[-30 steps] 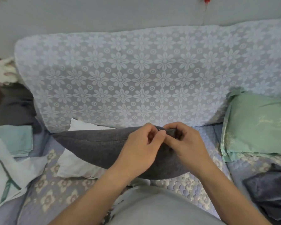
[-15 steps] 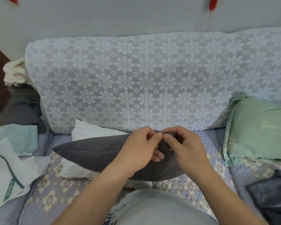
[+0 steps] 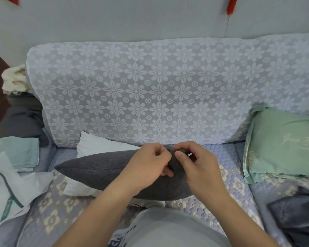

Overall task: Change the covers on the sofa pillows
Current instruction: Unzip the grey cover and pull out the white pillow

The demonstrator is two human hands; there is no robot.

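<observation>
From the head camera, both forearms reach forward from the bottom edge and meet over the dark grey pillow [image 3: 103, 168], which lies across the quilted sofa seat [image 3: 48, 207] on top of a white pillow insert [image 3: 96, 145]. The left hand [image 3: 148, 164] and the right hand [image 3: 198, 166] are close together, fingers curled, each pinching the grey cover at its upper right corner. To the right, a green pillow [image 3: 282, 145] leans against the floral backrest [image 3: 159, 90]; its pale cursive lettering is too faint to read.
</observation>
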